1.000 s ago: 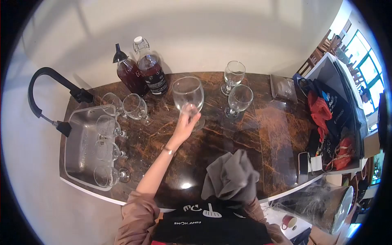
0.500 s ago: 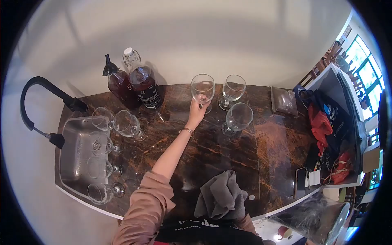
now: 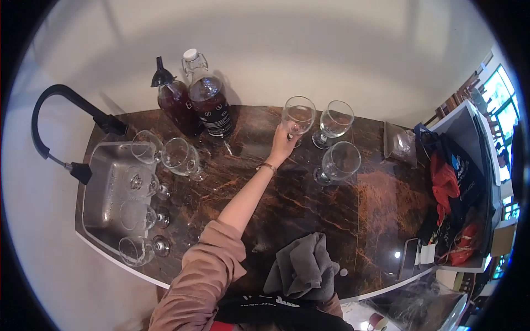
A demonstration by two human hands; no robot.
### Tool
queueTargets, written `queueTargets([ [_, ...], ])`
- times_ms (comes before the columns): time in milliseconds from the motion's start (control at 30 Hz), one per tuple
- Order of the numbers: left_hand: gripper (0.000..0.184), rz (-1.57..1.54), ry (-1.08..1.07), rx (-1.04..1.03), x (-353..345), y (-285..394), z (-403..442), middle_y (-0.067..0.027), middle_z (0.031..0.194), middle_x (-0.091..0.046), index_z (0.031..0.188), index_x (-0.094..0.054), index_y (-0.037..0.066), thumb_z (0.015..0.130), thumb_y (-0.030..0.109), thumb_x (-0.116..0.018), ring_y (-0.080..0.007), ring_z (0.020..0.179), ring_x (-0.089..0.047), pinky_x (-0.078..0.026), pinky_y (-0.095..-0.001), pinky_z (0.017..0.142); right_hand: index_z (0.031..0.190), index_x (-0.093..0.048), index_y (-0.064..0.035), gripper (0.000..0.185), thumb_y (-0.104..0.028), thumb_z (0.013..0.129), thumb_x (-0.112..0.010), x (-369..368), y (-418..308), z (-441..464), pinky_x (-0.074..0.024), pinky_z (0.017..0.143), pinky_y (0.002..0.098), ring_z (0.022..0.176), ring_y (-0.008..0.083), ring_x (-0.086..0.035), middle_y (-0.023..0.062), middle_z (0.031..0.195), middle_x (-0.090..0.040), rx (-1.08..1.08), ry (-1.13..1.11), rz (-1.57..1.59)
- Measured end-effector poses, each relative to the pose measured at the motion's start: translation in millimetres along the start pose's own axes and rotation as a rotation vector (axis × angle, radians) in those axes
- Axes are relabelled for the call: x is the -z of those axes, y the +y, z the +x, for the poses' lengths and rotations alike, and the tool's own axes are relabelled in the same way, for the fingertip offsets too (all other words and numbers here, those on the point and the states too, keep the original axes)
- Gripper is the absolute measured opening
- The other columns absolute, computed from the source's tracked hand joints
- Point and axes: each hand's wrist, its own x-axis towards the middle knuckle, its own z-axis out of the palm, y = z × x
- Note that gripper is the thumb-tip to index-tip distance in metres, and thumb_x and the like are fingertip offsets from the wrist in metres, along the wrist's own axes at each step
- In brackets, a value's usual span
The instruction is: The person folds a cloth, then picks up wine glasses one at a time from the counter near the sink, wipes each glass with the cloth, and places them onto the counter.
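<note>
My left hand (image 3: 283, 144) reaches across the counter, its fingers closed around the lower part of a clear wine glass (image 3: 298, 115). This glass is upright near the wall. Beside it on the right stand two more wine glasses, one farther back (image 3: 336, 118) and one nearer me (image 3: 340, 161). A grey cloth (image 3: 303, 266) lies bunched at the front, close to my body. My right hand is hidden by this cloth; only a bit of its sleeve (image 3: 333, 304) shows, so its fingers cannot be made out.
Several wine glasses (image 3: 138, 251) lie or lean along the sink (image 3: 99, 204), under a black faucet (image 3: 52, 91). Two dark-red bottles stand by the wall, one with a black funnel (image 3: 161, 77), one with a swing-top (image 3: 212, 105). Rightward are a packet (image 3: 399, 144), a phone (image 3: 408, 258) and a bag-filled box (image 3: 486, 160).
The view has shifted, so the counter's things appear farther right. My left hand still grips the same glass, which sits slightly closer to the glass beside it. The cloth looks nearly the same.
</note>
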Motion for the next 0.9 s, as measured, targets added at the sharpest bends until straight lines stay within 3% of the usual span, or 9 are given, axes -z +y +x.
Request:
queueTargets([
  [167, 0.023, -0.016, 0.034, -0.055, -2.5, -6.0, -0.6, -0.0087, 0.088, -0.055, 0.086, -0.052, 0.005, 0.068, 0.012, -0.066, -0.0271, 0.084, -0.051, -0.039, -0.0353, 0.076, 0.113, -0.042, -0.0052, 0.044, -0.04, 0.088, -0.035, 3.1, -0.7, -5.7, -0.0455, 0.077, 0.0325, 0.089, 0.0209, -0.052, 0.011, 0.098, -0.052, 0.003, 0.004, -0.04],
  [367, 0.072, 0.004, 0.164, 0.061, 27.5, 36.0, -25.1, -0.0145, 0.113, -0.044, 0.121, -0.035, 0.002, 0.067, 0.031, -0.072, -0.0242, 0.106, -0.043, -0.036, -0.0363, 0.088, 0.114, -0.041, -0.005, 0.043, -0.039, 0.088, -0.035, -10.2, -11.0, -12.0, -0.0449, 0.079, 0.0319, 0.091, 0.0205, -0.051, 0.0111, 0.099, -0.051, 0.062, 0.0, -0.046],
  [500, 0.069, -0.266, 0.218, 0.121, 99.3, 143.7, -111.8, -0.013, 0.122, -0.039, 0.125, -0.031, 0.003, 0.07, 0.019, -0.069, -0.0247, 0.112, -0.04, -0.032, -0.0357, 0.093, 0.115, -0.041, -0.0049, 0.043, -0.039, 0.089, -0.035, -33.0, -21.6, -22.7, -0.0445, 0.079, 0.0316, 0.092, 0.0202, -0.051, 0.0111, 0.1, -0.051, 0.119, -0.037, 0.019],
  [567, 0.063, 0.082, 0.133, 0.003, 153.3, 190.0, -159.1, -0.0121, 0.121, -0.042, 0.123, -0.034, 0.004, 0.07, 0.01, -0.066, -0.0252, 0.112, -0.04, -0.032, -0.0351, 0.093, 0.115, -0.041, -0.0048, 0.043, -0.038, 0.089, -0.034, -46.7, -25.9, -27.7, -0.0443, 0.08, 0.0314, 0.093, 0.02, -0.051, 0.0112, 0.101, -0.051, 0.149, -0.044, 0.04],
  [600, 0.06, 0.206, 0.195, 0.013, 176.8, 208.2, -183.2, -0.013, 0.119, -0.043, 0.12, -0.039, 0.003, 0.068, 0.014, -0.067, -0.0271, 0.109, -0.042, -0.032, -0.0363, 0.092, 0.115, -0.041, -0.0048, 0.043, -0.038, 0.089, -0.034, -50.4, -28.4, -29.2, -0.0443, 0.08, 0.0314, 0.093, 0.02, -0.051, 0.0112, 0.101, -0.051, 0.148, -0.047, 0.04],
  [633, 0.059, 0.384, 0.261, 0.03, 202.3, 221.9, -207.2, -0.0131, 0.119, -0.044, 0.118, -0.041, 0.002, 0.067, 0.016, -0.067, -0.0264, 0.108, -0.042, -0.033, -0.0354, 0.09, 0.119, -0.036, -0.0054, 0.04, -0.032, 0.089, -0.036, -55.9, -32.4, -28.9, -0.0427, 0.081, 0.0313, 0.094, 0.0194, -0.049, 0.0092, 0.104, -0.047, 0.211, -0.005, -0.228],
  [700, 0.065, 0.521, 0.647, -0.025, 236.0, 219.9, -254.6, -0.0147, 0.118, -0.041, 0.12, -0.035, 0.0, 0.065, 0.018, -0.066, -0.0277, 0.11, -0.04, -0.03, -0.0368, 0.093, 0.123, -0.031, -0.0061, 0.04, -0.027, 0.089, -0.038, -56.8, -31.7, -27.8, -0.0412, 0.082, 0.0311, 0.095, 0.0188, -0.047, 0.0073, 0.106, -0.044, 0.267, 0.037, -0.492],
  [767, 0.074, 0.639, 0.976, 0.032, 265.3, 216.6, -284.0, -0.0162, 0.123, -0.034, 0.125, -0.025, 0.0, 0.066, 0.018, -0.065, -0.029, 0.114, -0.035, -0.026, -0.0379, 0.097, 0.125, -0.03, -0.006, 0.045, -0.028, 0.087, -0.042, -44.0, -20.5, -13.5, -0.039, 0.085, 0.0323, 0.1, 0.0203, -0.045, 0.008, 0.11, -0.043, 0.163, -0.078, -0.17],
  [900, 0.085, 0.505, 1.042, 0.214, 303.9, 191.3, -315.0, -0.017, 0.129, -0.027, 0.13, -0.013, 0.006, 0.065, 0.011, -0.067, -0.029, 0.12, -0.029, -0.021, -0.0389, 0.101, 0.128, -0.028, -0.0057, 0.055, -0.031, 0.083, -0.049, -7.5, 2.2, -8.9, -0.0347, 0.092, 0.0348, 0.11, 0.0234, -0.04, 0.0094, 0.118, -0.041, -0.022, -0.244, 0.476],
])
